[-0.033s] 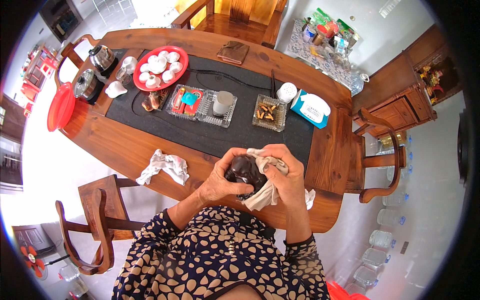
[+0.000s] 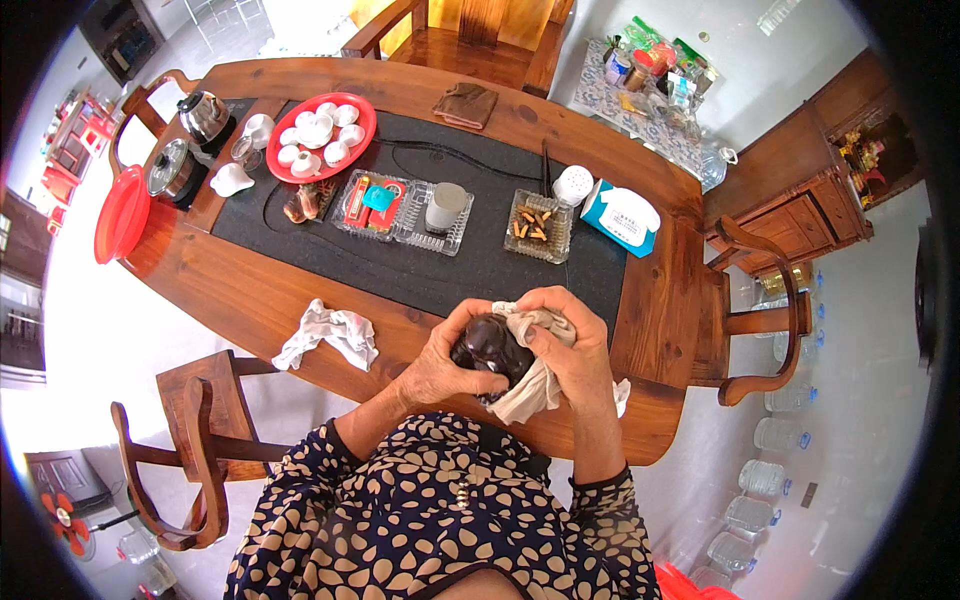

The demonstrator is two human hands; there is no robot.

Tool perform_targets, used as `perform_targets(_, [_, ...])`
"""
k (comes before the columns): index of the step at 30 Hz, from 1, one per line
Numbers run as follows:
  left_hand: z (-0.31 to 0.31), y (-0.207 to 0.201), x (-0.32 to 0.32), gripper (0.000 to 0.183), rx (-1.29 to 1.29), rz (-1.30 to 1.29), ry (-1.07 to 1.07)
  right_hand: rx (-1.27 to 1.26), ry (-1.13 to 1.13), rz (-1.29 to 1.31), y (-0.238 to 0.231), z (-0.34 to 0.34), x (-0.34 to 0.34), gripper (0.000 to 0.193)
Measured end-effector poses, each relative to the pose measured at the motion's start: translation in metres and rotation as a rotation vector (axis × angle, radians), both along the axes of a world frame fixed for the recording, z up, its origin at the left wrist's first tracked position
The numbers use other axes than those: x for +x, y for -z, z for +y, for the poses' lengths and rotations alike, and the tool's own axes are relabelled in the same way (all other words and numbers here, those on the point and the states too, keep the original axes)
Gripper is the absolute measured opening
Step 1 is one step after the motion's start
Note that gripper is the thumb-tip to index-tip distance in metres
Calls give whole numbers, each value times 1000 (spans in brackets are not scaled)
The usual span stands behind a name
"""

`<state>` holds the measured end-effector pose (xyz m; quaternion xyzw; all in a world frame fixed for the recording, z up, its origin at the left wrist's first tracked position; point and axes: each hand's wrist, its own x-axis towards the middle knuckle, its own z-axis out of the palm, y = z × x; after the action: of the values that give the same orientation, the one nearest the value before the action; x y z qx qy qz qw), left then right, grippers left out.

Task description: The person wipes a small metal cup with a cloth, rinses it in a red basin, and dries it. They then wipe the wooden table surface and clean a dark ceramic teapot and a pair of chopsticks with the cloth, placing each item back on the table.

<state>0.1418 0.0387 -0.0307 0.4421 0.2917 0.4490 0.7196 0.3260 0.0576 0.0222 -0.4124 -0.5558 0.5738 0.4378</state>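
Observation:
My left hand (image 2: 452,358) is closed round a glossy dark brown figurine (image 2: 494,345), thumb along its near side. Its exact shape is partly hidden by my fingers and the cloth. In my right hand (image 2: 572,345) is a bunched cream cloth (image 2: 532,392), which presses against the figurine's right side and hangs below it. Both hands are over the near edge of the wooden table (image 2: 430,295). To the left, a second, white cloth (image 2: 328,335) lies crumpled at the table's edge.
Inset in the table is a dark slab bearing a clear tray (image 2: 405,240) with a grey cup, a glass ashtray (image 2: 540,235) and a tissue box (image 2: 622,215). Farther left stand a red tray (image 2: 368,128) of white teaware and metal kettles (image 2: 205,115). Wooden chairs (image 2: 200,455) flank the table.
The figurine has turned very slightly between my hands, and the cloth's folds have shifted a little. Everything on the table stays put.

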Motion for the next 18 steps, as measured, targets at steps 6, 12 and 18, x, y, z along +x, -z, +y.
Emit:
perform_targets(6, [-1,-1,7,72,-7,-15,15,235,-30,-124,-3,10,-4,19])
perform_targets(12, [2,-6,5,70,-28,-27,-30,558,168,-298,-7,-23,-9,26])
perform_targets(18, [-1,7,9,76,94,-45,-26,614,170,-234,3,-36,-4,20])
